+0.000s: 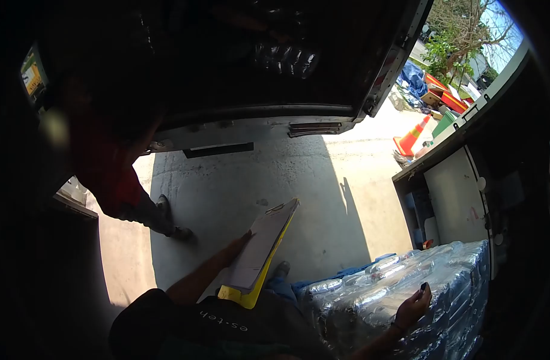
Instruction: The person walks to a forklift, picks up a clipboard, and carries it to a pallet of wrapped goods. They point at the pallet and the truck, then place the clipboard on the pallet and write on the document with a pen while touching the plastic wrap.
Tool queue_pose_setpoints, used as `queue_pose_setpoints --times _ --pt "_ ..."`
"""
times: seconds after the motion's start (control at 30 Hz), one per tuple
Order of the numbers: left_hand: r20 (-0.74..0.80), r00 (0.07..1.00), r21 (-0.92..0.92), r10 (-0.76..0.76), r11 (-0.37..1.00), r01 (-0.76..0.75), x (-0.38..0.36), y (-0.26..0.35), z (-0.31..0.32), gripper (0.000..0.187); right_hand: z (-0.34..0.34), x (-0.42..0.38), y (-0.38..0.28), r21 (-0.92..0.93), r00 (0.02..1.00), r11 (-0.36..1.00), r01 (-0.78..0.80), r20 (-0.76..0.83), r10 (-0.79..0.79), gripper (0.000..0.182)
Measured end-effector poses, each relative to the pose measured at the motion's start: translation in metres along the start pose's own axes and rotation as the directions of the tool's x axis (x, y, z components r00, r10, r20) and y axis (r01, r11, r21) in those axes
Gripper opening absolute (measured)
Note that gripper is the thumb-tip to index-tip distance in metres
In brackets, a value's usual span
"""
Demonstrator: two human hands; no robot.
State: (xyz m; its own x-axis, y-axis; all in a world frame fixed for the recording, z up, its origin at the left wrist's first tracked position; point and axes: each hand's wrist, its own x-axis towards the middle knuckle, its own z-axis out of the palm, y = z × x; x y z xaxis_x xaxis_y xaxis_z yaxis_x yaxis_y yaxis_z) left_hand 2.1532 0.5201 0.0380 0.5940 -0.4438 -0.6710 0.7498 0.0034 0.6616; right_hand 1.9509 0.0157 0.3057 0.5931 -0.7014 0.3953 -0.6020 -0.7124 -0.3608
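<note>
My left hand (237, 246) grips the side of a yellow clipboard (266, 249) with white sheets under its top clip. The board is tilted above the grey floor, and part of the hand is hidden by it. At the lower right, my right hand (413, 309) is closed on something small and dark (423, 289), too small to make out. This hand is over a stack of plastic-wrapped bottles (389, 285). Whether it touches the wrap I cannot tell. Dark clothing with pale lettering (224, 320) shows at the bottom.
A person in red (116, 186) stands at the left beside a dark open vehicle bed (227, 124) holding wrapped bottles (287, 60). An orange cone (412, 137) and piled items stand at the upper right. A white panel (458, 195) is at the right.
</note>
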Motion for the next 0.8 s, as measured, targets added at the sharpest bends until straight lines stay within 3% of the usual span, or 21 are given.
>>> queue_pose_setpoints --times 0.03,0.07,0.1,0.17,0.3,0.4,0.53,0.57,0.8 --pt "-0.025 1.000 0.011 -0.009 1.000 0.009 0.003 -0.006 0.001 0.084 0.024 0.007 0.000 0.079 0.996 0.993 0.093 0.008 -0.093 0.034" --pt "-0.050 0.999 0.021 -0.018 1.000 0.019 0.006 -0.012 0.002 0.086 0.049 0.013 -0.007 0.288 0.992 0.952 0.109 0.035 -0.124 0.035" --pt "-0.068 0.997 0.036 -0.027 0.999 0.029 0.010 -0.014 0.007 0.086 0.064 0.019 -0.025 0.346 0.974 0.927 0.144 0.116 -0.195 0.035" --pt "-0.098 0.994 0.060 -0.047 0.997 0.053 0.008 -0.016 0.018 0.086 0.086 0.021 -0.065 0.375 0.915 0.927 0.014 0.369 -0.163 0.029" --pt "-0.134 0.988 0.093 -0.079 0.991 0.092 0.004 -0.020 0.035 0.086 0.138 0.013 -0.091 0.508 0.768 0.858 0.069 0.522 -0.371 0.028" --pt "-0.162 0.982 0.107 -0.097 0.988 0.116 -0.003 -0.028 0.045 0.086 0.141 0.012 -0.111 0.482 0.656 0.876 0.019 0.655 -0.375 0.027" --pt "-0.189 0.975 0.115 -0.115 0.984 0.139 -0.005 -0.033 0.048 0.087 0.156 -0.002 -0.110 0.483 0.564 0.873 0.073 0.702 -0.435 0.027" --pt "-0.195 0.973 0.117 -0.120 0.983 0.144 -0.005 -0.035 0.049 0.087 0.162 -0.009 -0.107 0.527 0.573 0.837 0.149 0.644 -0.508 0.028" --pt "-0.210 0.969 0.144 -0.134 0.976 0.166 -0.012 -0.050 0.048 0.087 0.149 -0.050 -0.143 0.536 0.366 0.834 0.128 0.756 -0.542 0.031"
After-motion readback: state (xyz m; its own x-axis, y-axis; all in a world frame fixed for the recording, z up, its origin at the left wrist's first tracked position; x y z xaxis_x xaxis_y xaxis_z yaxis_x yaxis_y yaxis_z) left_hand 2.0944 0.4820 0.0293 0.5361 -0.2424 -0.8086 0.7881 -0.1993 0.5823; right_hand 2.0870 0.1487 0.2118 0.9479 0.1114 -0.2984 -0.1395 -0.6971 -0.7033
